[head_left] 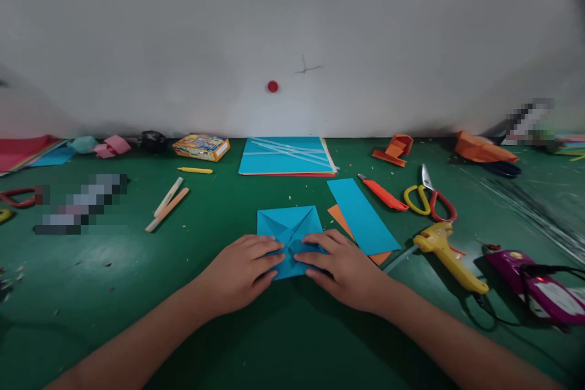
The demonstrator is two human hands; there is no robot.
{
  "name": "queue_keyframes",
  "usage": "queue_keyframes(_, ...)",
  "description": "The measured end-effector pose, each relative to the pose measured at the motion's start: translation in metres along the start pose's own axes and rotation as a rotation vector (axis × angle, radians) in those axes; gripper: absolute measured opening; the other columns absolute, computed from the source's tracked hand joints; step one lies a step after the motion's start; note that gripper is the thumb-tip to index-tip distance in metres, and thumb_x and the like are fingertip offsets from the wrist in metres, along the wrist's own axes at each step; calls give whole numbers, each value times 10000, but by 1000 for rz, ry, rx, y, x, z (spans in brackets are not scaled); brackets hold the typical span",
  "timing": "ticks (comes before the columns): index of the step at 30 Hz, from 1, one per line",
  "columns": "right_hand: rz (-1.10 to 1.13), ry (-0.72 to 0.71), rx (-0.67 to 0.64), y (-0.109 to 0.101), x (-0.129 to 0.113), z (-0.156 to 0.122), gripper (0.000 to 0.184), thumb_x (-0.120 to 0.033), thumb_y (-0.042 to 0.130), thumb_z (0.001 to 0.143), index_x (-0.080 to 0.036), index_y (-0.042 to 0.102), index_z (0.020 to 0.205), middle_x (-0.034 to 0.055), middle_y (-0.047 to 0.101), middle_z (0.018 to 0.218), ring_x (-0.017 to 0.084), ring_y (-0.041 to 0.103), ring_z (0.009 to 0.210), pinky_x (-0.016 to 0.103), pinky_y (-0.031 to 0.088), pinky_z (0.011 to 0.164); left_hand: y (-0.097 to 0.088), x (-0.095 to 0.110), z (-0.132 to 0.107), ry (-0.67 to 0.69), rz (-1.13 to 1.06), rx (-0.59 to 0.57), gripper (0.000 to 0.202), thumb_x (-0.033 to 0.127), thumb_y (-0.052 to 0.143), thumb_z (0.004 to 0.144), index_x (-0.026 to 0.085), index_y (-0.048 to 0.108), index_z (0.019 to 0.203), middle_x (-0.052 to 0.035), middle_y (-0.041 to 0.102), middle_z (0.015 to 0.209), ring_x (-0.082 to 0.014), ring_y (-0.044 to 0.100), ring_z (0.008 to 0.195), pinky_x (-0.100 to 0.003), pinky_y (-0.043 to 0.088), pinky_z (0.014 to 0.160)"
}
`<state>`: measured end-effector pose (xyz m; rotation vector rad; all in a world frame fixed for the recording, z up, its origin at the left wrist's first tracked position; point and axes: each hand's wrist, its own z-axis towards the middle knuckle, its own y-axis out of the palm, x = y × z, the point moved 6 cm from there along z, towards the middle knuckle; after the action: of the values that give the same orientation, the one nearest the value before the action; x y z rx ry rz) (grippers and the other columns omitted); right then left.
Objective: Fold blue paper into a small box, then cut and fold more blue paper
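A blue square of folded paper [292, 220] lies on the green table in front of me, with creases running from its corners toward the middle. My left hand [247, 268] rests on its left side, fingers stretched out and a little apart. From the right, my right hand [342, 265] lies over the paper with its fingers spread, pressing on a folded flap near the centre. The fingertips of both hands almost meet there. Beside my right hand are a blue paper strip [363, 216] and an orange paper [340, 219] partly under it.
To the right lie an orange cutter [384, 194], scissors [429, 195], a yellow glue gun [450, 256] with a cable, and a purple power strip [532, 283]. A paper stack [286, 161], a small box [201, 146] and a yellow crayon [195, 170] sit toward the white partition [183, 42].
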<state>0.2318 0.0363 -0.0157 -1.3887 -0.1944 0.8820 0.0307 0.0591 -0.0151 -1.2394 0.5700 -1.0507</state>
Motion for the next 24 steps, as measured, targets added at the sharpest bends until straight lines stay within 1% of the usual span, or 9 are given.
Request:
queue_keyframes(8, -10, -4, 6, 1, 2, 0, 353, -351, 537, 1055, -314, 685, 1373, 111, 606, 1438, 321, 543, 1262, 549, 514, 1023, -7, -4, 0, 38, -95, -10, 320, 238, 544, 1021, 237, 715, 1290, -90, 727, 1335, -283, 679, 1235, -525, 528, 1093)
queue_keyframes(14, -3, 16, -22, 0, 2, 0, 356, -344, 530, 1057, -336, 681, 1380, 93, 596, 1451, 319, 536, 1257, 552, 502, 1038, -12, -20, -2, 32, -252, -42, 328, 206, 547, 1023, 280, 747, 1272, -35, 733, 1336, -220, 650, 1309, -411, 525, 1133)
queue_keyframes(20, 11, 18, -41, 0, 3, 1, 365, -346, 523, 1062, -334, 673, 1394, 101, 585, 1460, 321, 525, 1269, 552, 497, 1040, -10, -27, -5, 18, -319, -66, 356, 167, 525, 1014, 275, 748, 1270, -33, 710, 1373, -221, 613, 1355, -426, 515, 1142)
queue_keyframes(24, 7, 18, -42, -1, 4, 0, 370, -344, 538, 1054, -346, 667, 1401, 103, 583, 1463, 321, 526, 1270, 548, 505, 1031, -8, -30, -5, -4, -389, -87, 280, 247, 635, 984, 275, 766, 1229, -58, 717, 1362, -245, 617, 1350, -434, 509, 1141)
